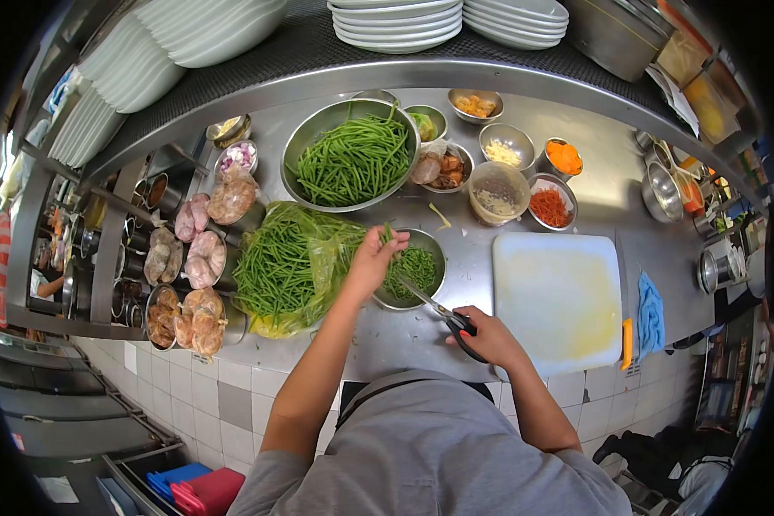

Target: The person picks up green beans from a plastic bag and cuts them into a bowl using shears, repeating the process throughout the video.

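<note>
My left hand is closed in a pinch on green beans, over the left rim of a small metal bowl. Cut green bean pieces lie inside that bowl. Black-handled scissors are in my right hand, their blades pointing up and left over the bowl. A yellowish plastic bag full of long green beans lies open just left of my left hand. Behind it stands a large metal bowl heaped with whole green beans.
A white cutting board lies on the right, beside an orange-handled tool and blue cloth. Small bowls hold shredded carrot and orange slices. Bagged meat sits left. A plate shelf overhangs the back.
</note>
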`<state>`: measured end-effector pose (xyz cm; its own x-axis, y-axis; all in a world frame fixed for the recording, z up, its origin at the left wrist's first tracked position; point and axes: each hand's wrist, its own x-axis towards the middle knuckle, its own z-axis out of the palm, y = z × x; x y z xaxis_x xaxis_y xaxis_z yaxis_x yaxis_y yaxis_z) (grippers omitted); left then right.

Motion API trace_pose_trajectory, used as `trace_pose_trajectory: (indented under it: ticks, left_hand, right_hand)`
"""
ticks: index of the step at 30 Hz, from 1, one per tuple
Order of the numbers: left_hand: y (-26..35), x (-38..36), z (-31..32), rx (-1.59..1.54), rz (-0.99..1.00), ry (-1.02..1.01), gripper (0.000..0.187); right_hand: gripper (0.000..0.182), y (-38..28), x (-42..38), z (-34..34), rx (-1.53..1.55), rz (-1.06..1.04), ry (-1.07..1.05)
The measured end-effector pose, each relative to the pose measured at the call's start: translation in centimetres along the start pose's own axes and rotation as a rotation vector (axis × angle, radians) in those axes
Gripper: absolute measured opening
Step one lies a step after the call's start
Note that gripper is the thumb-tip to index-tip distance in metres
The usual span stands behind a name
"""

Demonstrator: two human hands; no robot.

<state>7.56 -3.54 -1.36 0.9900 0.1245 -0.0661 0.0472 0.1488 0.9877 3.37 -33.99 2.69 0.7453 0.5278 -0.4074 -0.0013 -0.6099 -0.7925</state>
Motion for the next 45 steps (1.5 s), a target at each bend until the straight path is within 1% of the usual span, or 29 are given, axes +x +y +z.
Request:
trace_pose_trajectory:
  ticks: [2,6,11,18,20,21,23,26,29,32,36,38,42,44,45]
  left_hand:
    - [0.2,-0.4,0.4,0.006,-0.057,0.018,0.008]
    - [0.3,-0.7,0.3,0.046,-0.044,-0.020,0.008]
    - [-0.1,-0.6,0.0,0.051,-0.029,-0.048,0.009]
    - [-1.0,-0.5,0.1,0.080,-0.038,-0.030,0.010]
    - [-2.1,-0.1,-0.5,0.018,-0.016,0.058,0.010]
    - [-2.0,-0.1,-0.8,0.018,-0.015,0.058,0.010]
    - [-1.9,0.0,-1.2,-0.033,-0.012,0.139,0.010]
    - [-1.3,-0.1,-1.4,-0.053,-0.017,0.137,0.010]
    - [-1.2,0.0,-1.1,-0.062,0.002,0.121,0.009]
    - [-0.8,-0.4,-0.3,-0.056,-0.004,0.088,0.009]
    - [-0.6,-0.7,0.6,-0.075,-0.027,0.073,0.009]
    - [-0.7,-0.7,0.7,-0.081,-0.027,0.061,0.009]
    - [-0.6,-0.5,0.2,-0.098,-0.017,0.095,0.011]
    - [0.4,-0.5,0.0,-0.302,-0.092,0.202,0.015]
    - [1.1,-0.6,0.1,-0.301,-0.092,0.202,0.015]
  right_hand:
    - [0.059,-0.2,0.3,0.3,-0.041,0.005,0.013]
    - [0.054,-1.4,0.2,0.4,-0.046,0.012,0.000]
    - [0.044,-1.8,0.2,0.4,-0.027,0.077,-0.004]
    - [0.042,-1.1,0.7,0.8,-0.033,0.077,-0.002]
    - [0.044,-1.1,0.6,0.7,-0.038,0.091,-0.020]
    - [0.044,-1.0,0.6,0.6,-0.038,0.091,-0.020]
    - [0.048,-0.9,0.5,0.6,-0.082,0.085,-0.029]
    - [0.053,0.0,0.6,0.9,-0.128,0.029,-0.018]
    - [0.057,-1.1,0.5,0.9,-0.186,0.014,-0.026]
    - [0.058,-1.4,0.7,1.1,-0.170,0.009,-0.012]
    - [0.058,-0.5,1.1,1.5,-0.178,-0.010,0.022]
    - [0.052,-0.8,1.0,1.5,-0.145,0.009,-0.003]
    - [0.048,-1.0,0.7,1.5,-0.107,0.047,0.001]
    - [0.046,-1.6,0.3,1.2,-0.045,0.071,0.036]
    - [0.046,-1.2,0.4,1.2,-0.045,0.070,0.036]
